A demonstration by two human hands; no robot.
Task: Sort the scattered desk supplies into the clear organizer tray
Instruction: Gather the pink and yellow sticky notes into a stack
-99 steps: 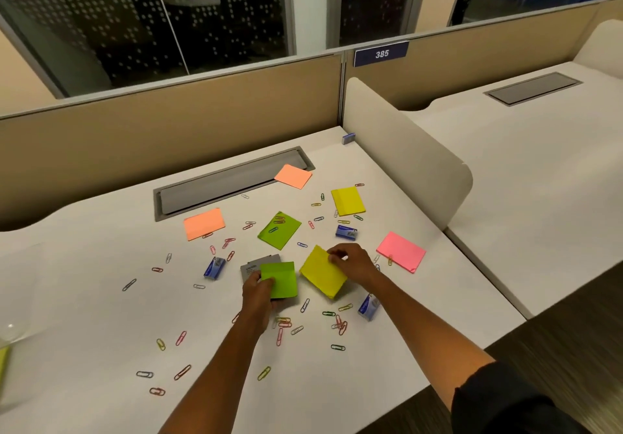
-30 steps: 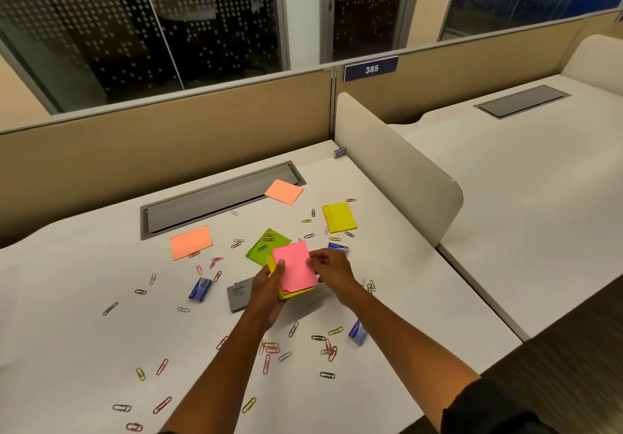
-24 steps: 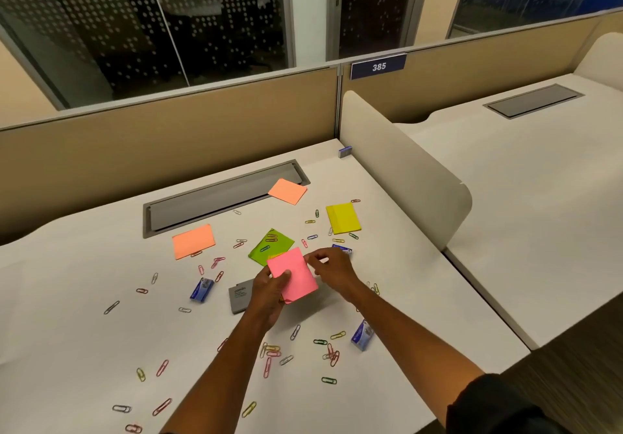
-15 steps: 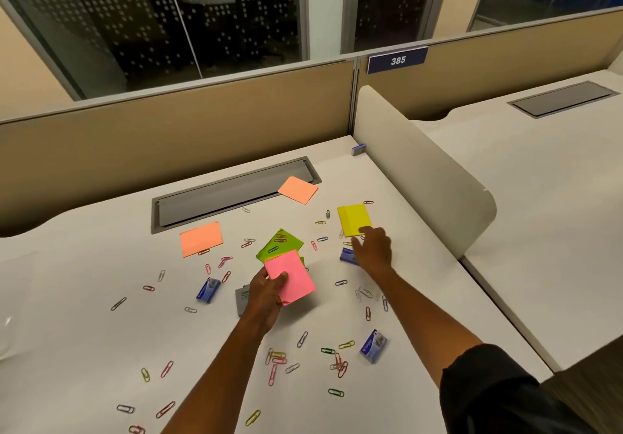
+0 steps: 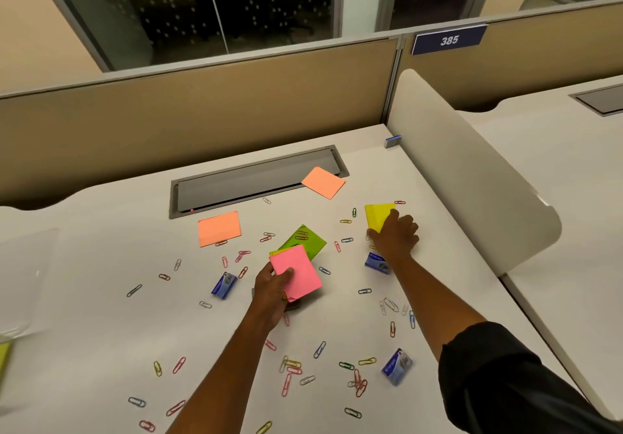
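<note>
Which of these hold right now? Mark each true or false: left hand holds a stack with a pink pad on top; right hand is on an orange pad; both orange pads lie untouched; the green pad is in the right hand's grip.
1. The left hand holds a stack topped by the pink pad. True.
2. The right hand is on an orange pad. False: it is on the yellow pad.
3. Both orange pads lie untouched on the desk. True.
4. The green pad is in the right hand's grip. False: it lies on the desk, partly behind the pink-topped stack.
</note>
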